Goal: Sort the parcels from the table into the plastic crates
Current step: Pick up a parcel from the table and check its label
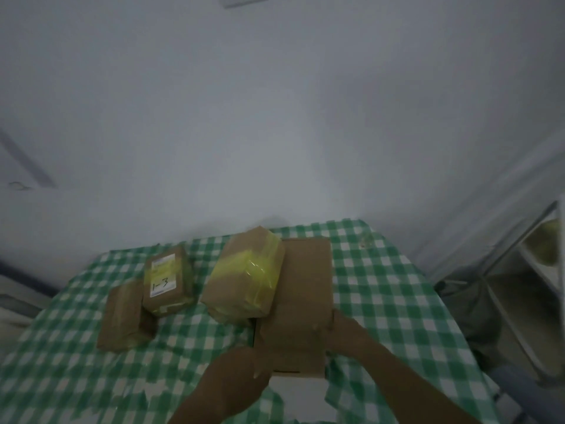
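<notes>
Both hands clamp the flat brown cardboard parcel (301,304): left fingers (244,367) at its near corner, right fingers (333,327) curled over its right edge. Lift level; the yellow-taped brown parcel (244,276) beyond the left fingers leans on it.

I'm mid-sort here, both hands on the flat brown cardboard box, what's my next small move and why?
Probably lift the flat brown cardboard box straight up: the left hand and right hand grip its near end, and the yellow-taped parcel sits close against its left edge.

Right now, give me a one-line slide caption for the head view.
Both hands, left and right, grip a flat cardboard box beside three taped parcels on a green checked tablecloth.
</notes>
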